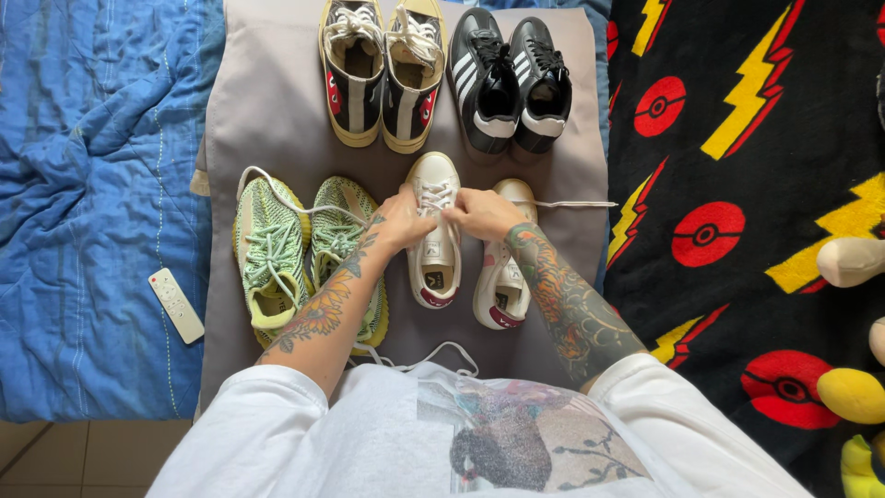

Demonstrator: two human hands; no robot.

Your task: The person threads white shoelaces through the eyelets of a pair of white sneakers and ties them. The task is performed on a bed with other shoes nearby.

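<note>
We pinch the lace (441,196) of the white shoe (435,235) with both hands, left hand (402,223) and right hand (481,213), fingers clamped, pulling it taut mid-pillow (267,101).

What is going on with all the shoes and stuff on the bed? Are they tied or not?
White sneakers: side by side, laces loose, one lace trailing right.
Left hand: pinching the lace of one white sneaker.
Right hand: pinching the same lace.
Green knit sneakers: laces undone, one looping out.
Cream-soled high-tops: upright, white laces loosely tied.
Black striped sneakers: laced, upright.
Remote: lying flat on the blue blanket.
</note>
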